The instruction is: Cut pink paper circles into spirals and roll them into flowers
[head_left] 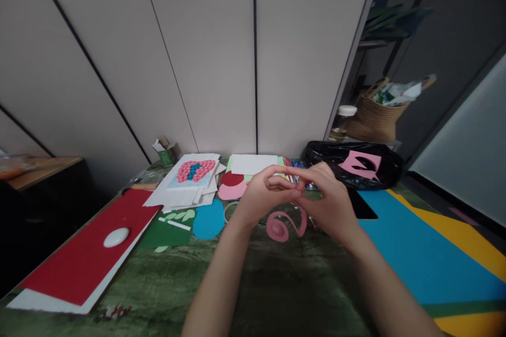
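My left hand (264,192) and my right hand (326,195) meet above the middle of the table, fingers bent and fingertips pressed together. A curled pink paper strip (278,227) hangs just below the fingertips, with a wide spiral at its lower end. Its upper end goes up behind the fingers, where the pinch hides it. Behind my left wrist lies a ring-shaped object (229,214), partly covered. Left of it are a blue paper piece (208,219) and a pink paper piece (232,191) beside a dark red one (232,178).
Red paper (95,239) bears a white oval object (116,237) at left. A white pen (174,224) lies on green paper (168,237). Behind stands a picture of pink and blue paper rolls (195,171). Blue sheets (419,247) and a black bag (316,154) are at right.
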Tool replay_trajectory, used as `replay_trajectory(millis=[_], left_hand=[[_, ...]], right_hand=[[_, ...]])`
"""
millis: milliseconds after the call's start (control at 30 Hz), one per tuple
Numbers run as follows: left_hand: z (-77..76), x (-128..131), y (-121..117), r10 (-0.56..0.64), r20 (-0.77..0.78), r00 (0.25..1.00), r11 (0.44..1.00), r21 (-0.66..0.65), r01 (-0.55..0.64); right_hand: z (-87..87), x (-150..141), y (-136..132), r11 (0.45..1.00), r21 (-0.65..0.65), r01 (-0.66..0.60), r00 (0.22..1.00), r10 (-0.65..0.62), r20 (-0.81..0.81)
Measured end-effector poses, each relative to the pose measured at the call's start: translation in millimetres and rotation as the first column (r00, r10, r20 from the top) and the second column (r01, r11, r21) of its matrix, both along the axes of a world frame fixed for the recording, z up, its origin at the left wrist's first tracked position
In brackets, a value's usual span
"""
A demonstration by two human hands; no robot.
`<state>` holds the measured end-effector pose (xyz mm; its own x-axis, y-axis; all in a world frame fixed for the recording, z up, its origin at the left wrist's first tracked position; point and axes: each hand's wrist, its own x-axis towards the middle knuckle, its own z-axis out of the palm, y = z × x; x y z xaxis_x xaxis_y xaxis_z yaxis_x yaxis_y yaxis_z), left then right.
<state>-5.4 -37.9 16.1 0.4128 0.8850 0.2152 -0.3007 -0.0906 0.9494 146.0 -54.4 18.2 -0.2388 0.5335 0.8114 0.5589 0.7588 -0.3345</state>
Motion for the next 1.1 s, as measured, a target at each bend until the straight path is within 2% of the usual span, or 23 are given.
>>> replay_trajectory(millis=[167,367,500,600,700,867,1100], left_hand=[[0.9,-2,2,0.033,0.057,0.998,0.999,0.024,-0.034],[-2.1,-5,6,-0.022,0.042,0.999,0.999,0.037,0.021],[-1.1,-9,5,-0.049,-0.032,0.998,0.998,0.044,0.051],[0.3,-13,5,-0.068,-0.166,0.984,0.991,0.103,0.086],[-1.0,-16,7,-0.116,-0.240,0.964,0.982,0.116,0.147],[-4.2,-14,10,-0.144,-0.168,0.975,0.985,0.066,0.156],[2.2,-12,4,-0.082,-0.092,0.992,0.991,0.094,0.090]], right_hand=[[3.4,3,-2,1.000,0.025,-0.018,1.000,0.018,0.000],[-1.3,7,-1,1.000,0.003,-0.002,0.998,0.002,0.063],[-2.6,9,-2,0.996,-0.084,-0.010,0.984,0.025,0.177],[0.6,12,-3,0.971,-0.224,-0.077,0.957,0.135,0.257],[3.0,14,-3,0.941,-0.316,-0.120,0.945,0.206,0.255],[1.7,16,-1,0.969,-0.240,-0.059,0.988,0.090,0.123],[4.8,13,-3,0.997,-0.058,-0.057,0.997,0.060,0.046]])
